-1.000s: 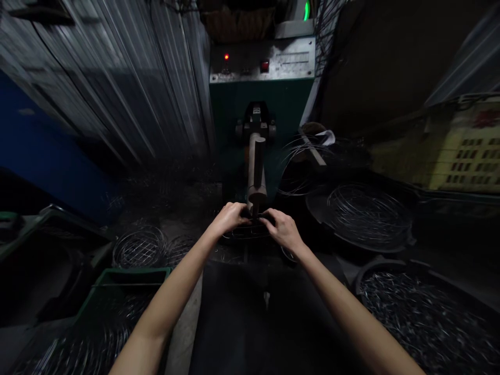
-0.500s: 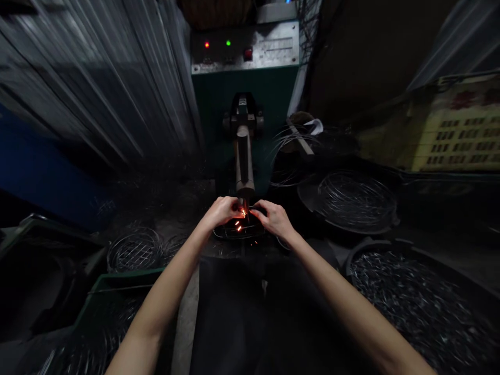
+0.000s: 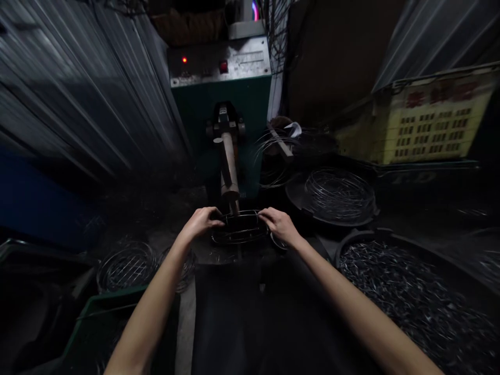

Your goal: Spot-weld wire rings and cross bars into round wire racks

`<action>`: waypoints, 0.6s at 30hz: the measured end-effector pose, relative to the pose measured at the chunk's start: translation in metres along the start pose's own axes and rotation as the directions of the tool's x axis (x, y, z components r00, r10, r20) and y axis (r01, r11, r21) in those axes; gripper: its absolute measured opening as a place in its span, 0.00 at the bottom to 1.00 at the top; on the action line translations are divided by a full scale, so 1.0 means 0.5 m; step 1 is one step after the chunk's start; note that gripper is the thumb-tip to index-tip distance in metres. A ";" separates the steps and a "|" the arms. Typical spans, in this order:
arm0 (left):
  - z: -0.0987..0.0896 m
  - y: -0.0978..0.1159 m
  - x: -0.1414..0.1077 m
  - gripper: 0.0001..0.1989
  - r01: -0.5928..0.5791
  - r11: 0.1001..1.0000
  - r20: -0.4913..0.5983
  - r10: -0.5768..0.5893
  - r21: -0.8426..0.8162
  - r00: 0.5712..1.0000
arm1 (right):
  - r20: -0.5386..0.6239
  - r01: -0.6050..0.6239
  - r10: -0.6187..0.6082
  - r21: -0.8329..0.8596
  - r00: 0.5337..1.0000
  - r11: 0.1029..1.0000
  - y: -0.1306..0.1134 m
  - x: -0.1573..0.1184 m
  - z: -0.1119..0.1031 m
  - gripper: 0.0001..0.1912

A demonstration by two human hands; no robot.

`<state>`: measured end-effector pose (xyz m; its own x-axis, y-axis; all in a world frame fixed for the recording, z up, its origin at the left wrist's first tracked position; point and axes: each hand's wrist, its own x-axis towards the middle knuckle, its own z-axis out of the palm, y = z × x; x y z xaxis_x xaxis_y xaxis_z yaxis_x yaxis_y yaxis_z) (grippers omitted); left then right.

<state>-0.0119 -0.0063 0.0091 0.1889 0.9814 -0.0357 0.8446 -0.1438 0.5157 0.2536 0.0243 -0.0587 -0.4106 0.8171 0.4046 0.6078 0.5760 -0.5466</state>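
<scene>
A round wire frame (image 3: 234,240) of thin metal rods lies level in front of the spot welder (image 3: 230,172), just below its electrode arm. My left hand (image 3: 202,221) pinches the frame's left side between thumb and fingers. On the opposite side my right hand (image 3: 279,223) grips the upper ring with thumb and forefinger. The electrode tip stands behind the near rim, and whether it touches the wire I cannot tell. One red light glows on the welder's panel (image 3: 219,61).
To the right are a tub of short metal pieces (image 3: 406,291), a round pan with wire rings (image 3: 336,195) and a yellow crate (image 3: 429,127). At the left lie wire grids (image 3: 127,265) beside a green crate (image 3: 84,325). Corrugated metal (image 3: 89,88) stands behind.
The sparks at the electrode have stopped and the green panel light is off. My hands have moved apart, and the wire frame's upper ring now shows between them. The camera view has shifted.
</scene>
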 end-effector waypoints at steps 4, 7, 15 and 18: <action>0.009 -0.001 -0.031 0.24 -0.057 0.998 -0.210 0.059 0.017 0.976 | -0.026 0.068 -0.074 -0.199 0.997 0.978 -0.059 -0.001 0.006 0.14; 0.028 0.026 -0.026 0.19 -0.113 0.989 -0.203 0.131 0.098 0.970 | 0.011 0.094 -0.094 -0.252 0.995 0.963 -0.088 -0.003 0.016 0.14; 0.051 0.043 -0.002 0.10 -0.138 0.978 -0.052 0.148 0.153 0.988 | 0.159 -0.021 0.033 -0.078 0.987 0.997 -0.114 0.021 0.014 0.09; 0.051 0.042 -0.008 0.10 -0.114 0.977 -0.046 0.124 0.183 0.991 | 0.170 -0.043 0.062 -0.115 0.984 0.992 -0.114 0.025 0.018 0.09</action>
<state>0.0179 -0.0164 -0.0016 0.2690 0.9608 0.0678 0.8950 -0.2753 0.3510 0.2078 0.0021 -0.0290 -0.4813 0.8432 0.2395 0.6988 0.5340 -0.4760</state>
